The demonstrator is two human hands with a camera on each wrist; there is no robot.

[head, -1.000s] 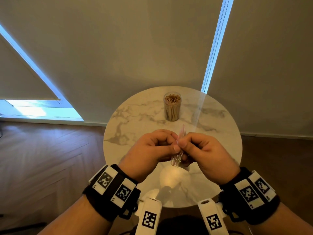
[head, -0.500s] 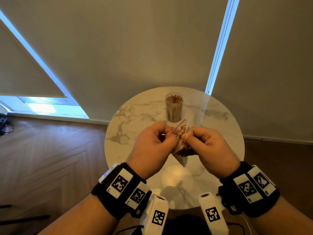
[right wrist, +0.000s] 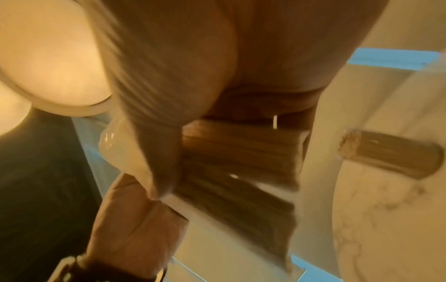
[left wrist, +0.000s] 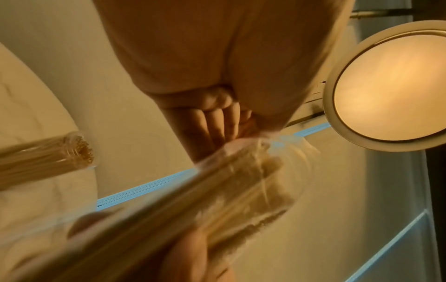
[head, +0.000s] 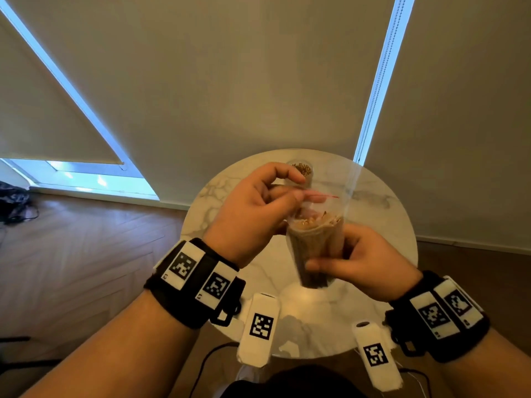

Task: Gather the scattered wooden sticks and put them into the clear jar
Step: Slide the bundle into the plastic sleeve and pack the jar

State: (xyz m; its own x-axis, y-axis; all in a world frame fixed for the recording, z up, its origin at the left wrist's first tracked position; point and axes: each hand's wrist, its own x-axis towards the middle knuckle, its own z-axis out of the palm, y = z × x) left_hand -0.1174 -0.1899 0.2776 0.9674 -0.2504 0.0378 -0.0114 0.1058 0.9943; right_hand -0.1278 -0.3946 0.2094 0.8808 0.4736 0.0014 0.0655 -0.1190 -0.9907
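Wooden sticks (head: pixel 316 248) bagged, gripped in right hand (head: pixel 365 262).

Your head camera looks forward and down at the round white marble table (head: pixel 382 196). Both wrist cameras sit very close, tilted upward along the palms; all views share the clear plastic bag of wooden sticks (head: pixel 316 248) (left wrist: pixel 217 190) (right wrist: pixel 241 152).
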